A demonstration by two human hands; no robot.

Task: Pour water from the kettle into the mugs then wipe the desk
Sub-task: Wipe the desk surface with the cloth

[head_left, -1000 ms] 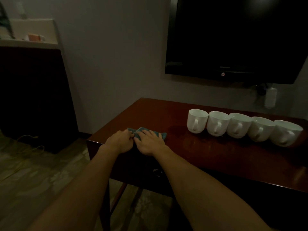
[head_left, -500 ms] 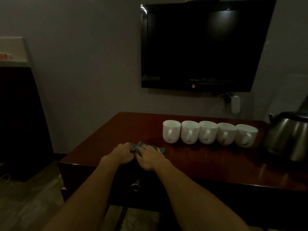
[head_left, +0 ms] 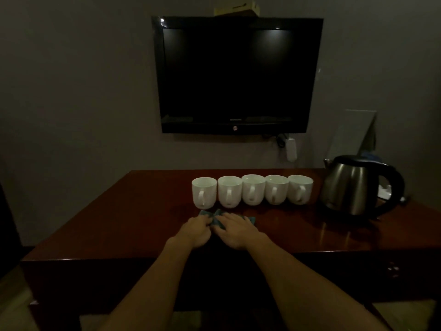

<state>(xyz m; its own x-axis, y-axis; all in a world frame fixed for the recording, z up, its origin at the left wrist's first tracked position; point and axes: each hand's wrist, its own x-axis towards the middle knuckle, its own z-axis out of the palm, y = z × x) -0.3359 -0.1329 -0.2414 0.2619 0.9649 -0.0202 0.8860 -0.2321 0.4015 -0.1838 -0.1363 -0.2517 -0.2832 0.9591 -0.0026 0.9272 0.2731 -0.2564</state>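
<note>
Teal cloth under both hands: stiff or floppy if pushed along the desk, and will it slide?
Probably floppy: the teal cloth is already bunched and creased between the left hand and right hand. It should slide easily, since the desk looks glossy. Likely light; pushed unevenly it may crumple.

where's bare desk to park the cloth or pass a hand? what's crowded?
Free: the left part of the desk, from the leftmost mug out to the left edge, and the front right strip below the kettle. Crowded: the back, where five mugs stand in a row up to the kettle, with the left hand, right hand and cloth just in front.
</note>
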